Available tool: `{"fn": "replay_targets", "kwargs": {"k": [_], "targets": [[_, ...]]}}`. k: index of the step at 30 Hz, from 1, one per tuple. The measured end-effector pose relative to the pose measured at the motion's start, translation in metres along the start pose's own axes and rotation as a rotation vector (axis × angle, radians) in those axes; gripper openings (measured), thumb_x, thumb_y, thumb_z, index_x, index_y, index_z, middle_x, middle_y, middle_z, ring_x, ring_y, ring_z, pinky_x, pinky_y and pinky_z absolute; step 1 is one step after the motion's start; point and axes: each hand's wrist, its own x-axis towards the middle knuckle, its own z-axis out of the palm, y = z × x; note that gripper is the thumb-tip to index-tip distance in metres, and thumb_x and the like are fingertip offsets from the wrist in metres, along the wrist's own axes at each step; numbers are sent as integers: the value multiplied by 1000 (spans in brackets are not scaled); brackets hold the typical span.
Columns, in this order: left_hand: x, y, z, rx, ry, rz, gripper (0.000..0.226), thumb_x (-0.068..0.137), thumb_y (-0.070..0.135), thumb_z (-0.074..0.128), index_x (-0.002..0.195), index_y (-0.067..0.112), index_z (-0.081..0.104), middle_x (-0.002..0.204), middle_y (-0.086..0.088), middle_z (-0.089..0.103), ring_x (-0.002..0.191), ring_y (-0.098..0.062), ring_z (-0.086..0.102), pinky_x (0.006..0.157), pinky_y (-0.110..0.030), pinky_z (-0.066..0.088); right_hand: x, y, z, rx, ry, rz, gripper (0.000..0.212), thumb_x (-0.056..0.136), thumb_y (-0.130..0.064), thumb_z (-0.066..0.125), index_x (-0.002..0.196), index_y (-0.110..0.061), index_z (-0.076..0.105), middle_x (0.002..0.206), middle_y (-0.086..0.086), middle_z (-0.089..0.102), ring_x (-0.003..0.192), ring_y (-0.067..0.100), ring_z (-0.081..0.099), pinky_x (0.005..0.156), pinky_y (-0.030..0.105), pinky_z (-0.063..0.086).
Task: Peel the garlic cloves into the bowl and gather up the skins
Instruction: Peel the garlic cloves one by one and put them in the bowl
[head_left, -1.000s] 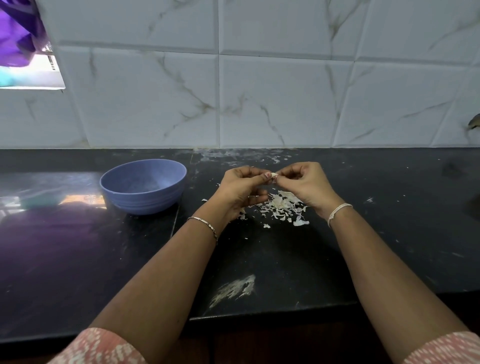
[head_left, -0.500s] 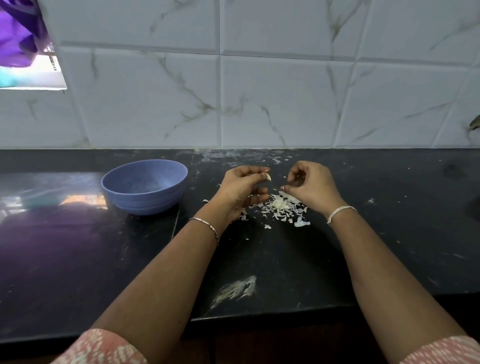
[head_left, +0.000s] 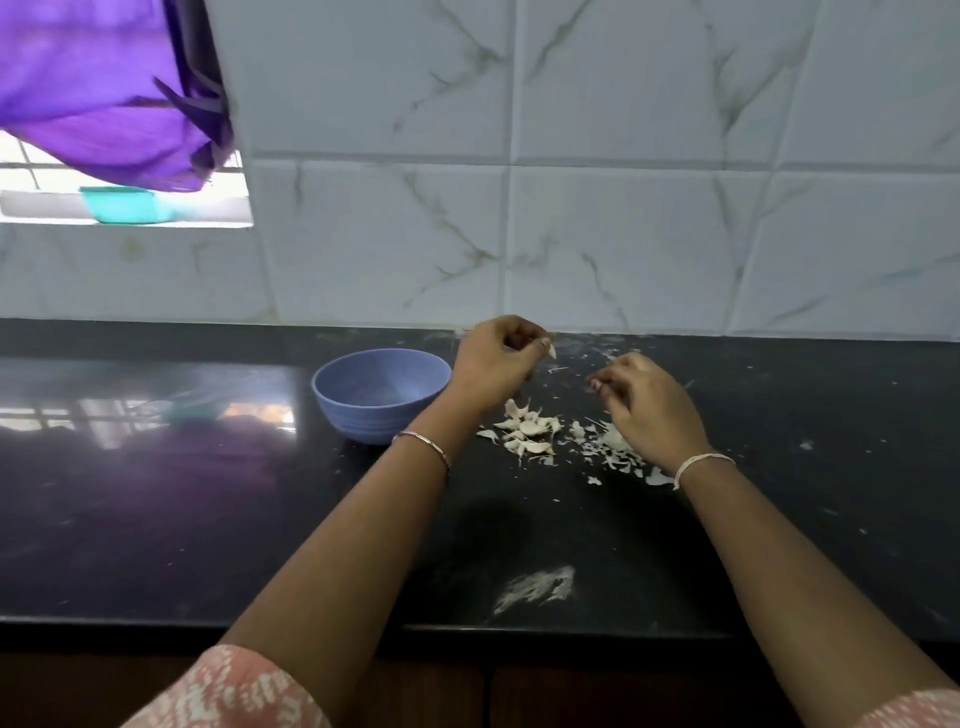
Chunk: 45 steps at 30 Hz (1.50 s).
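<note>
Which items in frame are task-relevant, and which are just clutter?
Job: left hand pinching garlic clove; right hand; blue bowl; skins pile.
Lying about: purple cloth; teal tub; white smear.

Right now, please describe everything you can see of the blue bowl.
The blue bowl is round, matte, plastic-looking, with faint ridges around its wall. It stands upright on the black counter, left of the garlic skins. The left hand is beside its right rim; contact cannot be told. Its bottom is hidden.
</note>
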Motion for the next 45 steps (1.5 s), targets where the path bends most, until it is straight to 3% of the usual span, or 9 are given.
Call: {"fn": "replay_targets", "kwargs": {"k": [4,9,16,21,29,33,37,40,45], "targets": [[7,-3,-59,284,64,-12,3,90,19,65,89,18,68,80,-1,68,62,-16,62,55,-23,50,7,-22,3,-17,-72,-30,4,86,-21,72,89,-22,72,98,-7,59,88,13,59,74,26,46],[5,-18,-105,726,-41,-126,10,86,19,61,89,25,69,96,0,70,90,-21,62,82,-35,54,14,-53,11,39,-209,-77,17,91,-16,63,102,-26,73,97,-11,67,82,7,58,77,28,51],[7,-30,-112,910,-125,-153,14,91,25,59,100,24,69,97,-3,70,87,-25,67,85,-40,56,26,-61,19,-221,-491,-18,16,90,-23,62,95,-33,74,104,-9,70,102,15,62,76,29,47],[12,-28,-103,753,-83,-86,13,93,30,60,97,22,70,89,-1,69,82,-22,63,83,-38,55,28,-59,27,-271,-530,-8,10,87,-31,67,96,-30,71,106,-3,69,102,18,62,76,29,46],[9,-8,-54,383,-107,26,10,81,10,72,82,19,69,67,6,65,57,-13,61,57,-26,55,31,-54,27,-204,-469,-27,15,95,-23,58,105,-14,65,110,7,63,102,27,60,84,38,49],[8,-7,-25,352,-175,30,21,86,-2,60,87,17,68,83,-5,72,61,-18,65,59,-28,56,26,-41,14,24,-388,47,11,98,-16,54,107,-12,60,101,0,63,94,19,61,82,34,48],[5,-17,-1,350,-204,12,30,89,-5,46,91,18,65,90,-8,74,68,-25,70,63,-36,60,22,-27,4,313,-323,185,12,93,-7,60,89,-18,59,77,0,69,68,15,68,64,27,47],[1,-24,14,394,-223,20,10,91,14,61,96,18,69,88,-2,71,83,-19,68,74,-27,53,17,-23,-6,533,-285,274,11,88,-7,70,85,-17,68,66,3,69,60,9,67,61,18,48],[3,-35,31,308,-235,27,27,83,27,77,105,14,70,94,-1,72,84,-11,65,76,-22,50,10,-14,-15,823,-341,383,7,88,-1,67,92,-6,70,64,-1,70,50,0,58,49,11,41]]}}
